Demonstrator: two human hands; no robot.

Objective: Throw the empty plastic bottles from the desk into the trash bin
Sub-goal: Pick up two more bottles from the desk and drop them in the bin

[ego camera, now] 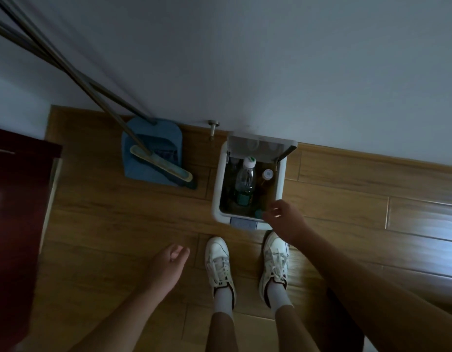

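Head view | bottle (pixel 245 182) in trash bin (pixel 216 189), past right fingers (pixel 269 216) | these and left fingers (pixel 180 251) relaxed, empty

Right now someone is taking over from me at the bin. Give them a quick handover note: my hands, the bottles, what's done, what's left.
Left hand: loosely curled, holds nothing, low beside the shoes.
Right hand: fingers relaxed over the near right corner of the trash bin; nothing visibly held.
Bin: lid up.
Inside: clear green-label bottle and a second white-capped bottle.
Done: at least two bottles are in.
Left: the desk is out of view, so check it for more bottles.
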